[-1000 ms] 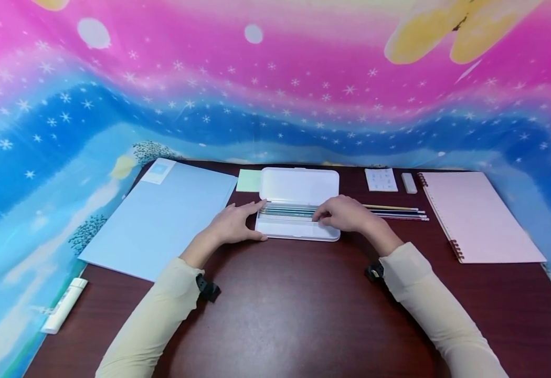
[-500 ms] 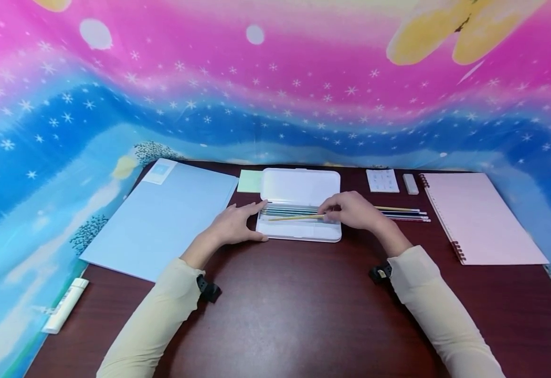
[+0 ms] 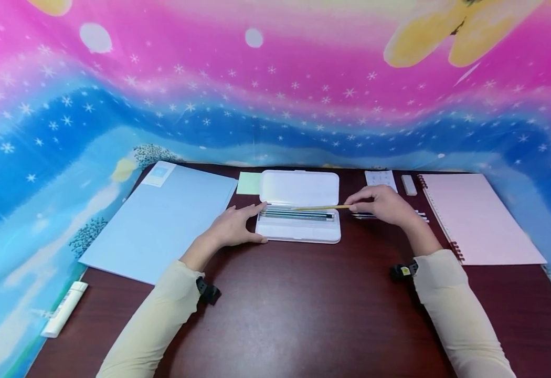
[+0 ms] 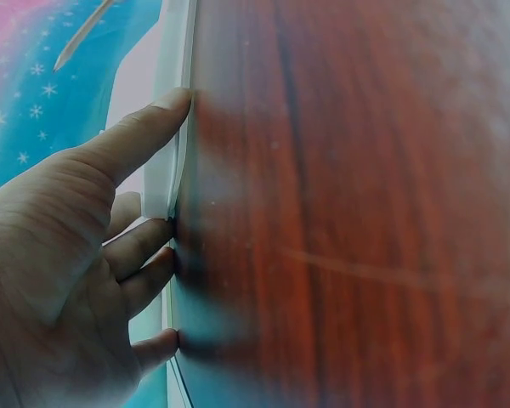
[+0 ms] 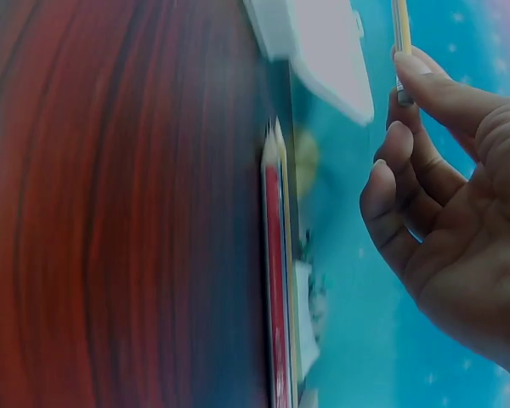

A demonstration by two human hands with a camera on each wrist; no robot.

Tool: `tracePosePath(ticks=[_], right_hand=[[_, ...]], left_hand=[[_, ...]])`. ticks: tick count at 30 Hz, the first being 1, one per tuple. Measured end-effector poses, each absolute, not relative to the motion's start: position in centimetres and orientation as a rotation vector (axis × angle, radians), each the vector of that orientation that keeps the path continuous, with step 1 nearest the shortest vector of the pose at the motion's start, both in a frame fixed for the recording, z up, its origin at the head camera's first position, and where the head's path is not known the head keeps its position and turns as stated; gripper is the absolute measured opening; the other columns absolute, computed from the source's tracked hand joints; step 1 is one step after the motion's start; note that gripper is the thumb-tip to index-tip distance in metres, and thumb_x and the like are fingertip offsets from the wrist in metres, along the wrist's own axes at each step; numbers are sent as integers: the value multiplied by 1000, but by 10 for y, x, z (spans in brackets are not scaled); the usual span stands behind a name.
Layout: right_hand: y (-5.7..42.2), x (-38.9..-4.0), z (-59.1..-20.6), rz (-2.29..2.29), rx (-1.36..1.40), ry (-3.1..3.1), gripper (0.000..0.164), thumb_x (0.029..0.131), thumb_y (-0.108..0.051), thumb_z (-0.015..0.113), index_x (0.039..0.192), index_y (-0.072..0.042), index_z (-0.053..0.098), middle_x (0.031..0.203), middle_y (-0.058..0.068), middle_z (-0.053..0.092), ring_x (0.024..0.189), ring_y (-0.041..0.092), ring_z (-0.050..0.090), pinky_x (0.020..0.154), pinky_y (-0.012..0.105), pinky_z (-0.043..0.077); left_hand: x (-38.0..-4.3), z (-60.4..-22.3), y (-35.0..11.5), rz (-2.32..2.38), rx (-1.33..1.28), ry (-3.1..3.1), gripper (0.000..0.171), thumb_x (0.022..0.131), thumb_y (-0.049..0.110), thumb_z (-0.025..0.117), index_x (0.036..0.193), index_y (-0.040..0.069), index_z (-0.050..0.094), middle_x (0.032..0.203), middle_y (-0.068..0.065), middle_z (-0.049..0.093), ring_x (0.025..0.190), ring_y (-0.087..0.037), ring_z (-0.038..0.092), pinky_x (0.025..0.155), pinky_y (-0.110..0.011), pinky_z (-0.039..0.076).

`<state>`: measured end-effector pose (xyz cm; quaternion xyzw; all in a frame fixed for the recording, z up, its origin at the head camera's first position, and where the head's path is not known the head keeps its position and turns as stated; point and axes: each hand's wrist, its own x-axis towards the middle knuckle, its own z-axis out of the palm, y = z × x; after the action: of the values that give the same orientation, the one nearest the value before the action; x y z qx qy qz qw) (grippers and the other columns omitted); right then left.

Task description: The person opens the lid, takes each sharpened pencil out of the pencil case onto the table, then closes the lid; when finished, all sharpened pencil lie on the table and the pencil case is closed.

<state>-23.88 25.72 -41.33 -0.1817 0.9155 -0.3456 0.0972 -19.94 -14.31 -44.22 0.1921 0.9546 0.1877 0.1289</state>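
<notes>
A white pencil case lies with its lid raised at the back, and several dark green pencils rest in its tray. My left hand spans the case's left end, thumb at the front corner and index finger near the hinge. In the left wrist view the thumb touches the case edge, straight. Between thumb and fingertips, my right hand pinches a yellow pencil near its rear end. That pencil points left over the back of the tray. Several pencils lie on the table below the right hand, partly hidden in the head view.
A blue folder lies at the left, a white tube in front of it. Green sticky notes are beside the lid. Farther right are a small printed pad, a white eraser and a pink spiral notebook.
My right hand, first down in the tray, lifts the yellow pencil and carries it right and toward the back of the case. The left hand stays at the case's left end.
</notes>
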Motion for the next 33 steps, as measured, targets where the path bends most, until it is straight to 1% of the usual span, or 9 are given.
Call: tracePosePath(ticks=[7,14,16,22,25,27,29,31,33], right_hand=[[293,-232,-417,-1022,-462,2776,15,96,-28,71,107,-25,81,110,3,74,103,21,62,85,36,51],[323,-222,-412,-989,-358,2809,22,97,-37,69,110,-25,81,116,5,73,108,18,60,83,27,51],[331,-219,-409,-968,-347,2815,24,98,-37,68,112,-23,80,118,7,73,110,20,60,84,27,52],[355,-211,-406,-932,-284,2816,27,98,-37,67,114,-20,80,120,11,73,117,27,60,90,33,49],[366,-207,-408,-907,-229,2812,29,98,-38,67,115,-17,79,121,13,73,118,30,60,92,39,51],[374,-205,-410,-894,-187,2804,33,98,-40,67,116,-16,79,124,15,72,121,34,60,96,46,51],[380,-203,-411,-888,-152,2797,35,98,-41,67,118,-14,78,128,18,70,125,36,57,96,49,50],[386,-201,-412,-883,-130,2797,37,97,-43,67,117,-14,78,129,19,69,120,33,58,92,45,51],[390,-199,-413,-896,-116,2784,37,97,-42,68,117,-13,78,127,20,69,97,30,62,78,40,52]], left_hand=[[-198,-441,-142,556,560,2778,96,82,57,78,161,28,30,161,-12,42,149,-30,41,127,-55,20],[-197,-439,-144,542,558,2784,97,82,57,78,161,29,29,161,-13,42,148,-32,42,126,-56,22],[-197,-439,-144,541,555,2783,97,82,57,78,161,30,29,161,-12,41,148,-32,41,127,-55,21],[-198,-440,-144,539,560,2780,97,83,57,77,161,29,29,161,-12,41,148,-32,41,127,-55,21],[-197,-440,-143,541,559,2774,97,83,57,77,162,28,28,161,-12,41,148,-32,41,127,-55,21],[-196,-440,-143,547,559,2771,97,83,56,77,162,27,28,161,-13,40,149,-32,40,127,-56,20],[-196,-440,-143,555,555,2769,97,83,56,78,162,27,28,161,-14,40,149,-33,40,127,-56,20],[-196,-439,-143,564,549,2768,97,83,55,78,162,26,29,161,-15,40,149,-33,40,127,-57,19],[-196,-439,-142,566,550,2765,97,83,54,78,162,26,29,161,-15,40,149,-33,40,127,-57,19]])
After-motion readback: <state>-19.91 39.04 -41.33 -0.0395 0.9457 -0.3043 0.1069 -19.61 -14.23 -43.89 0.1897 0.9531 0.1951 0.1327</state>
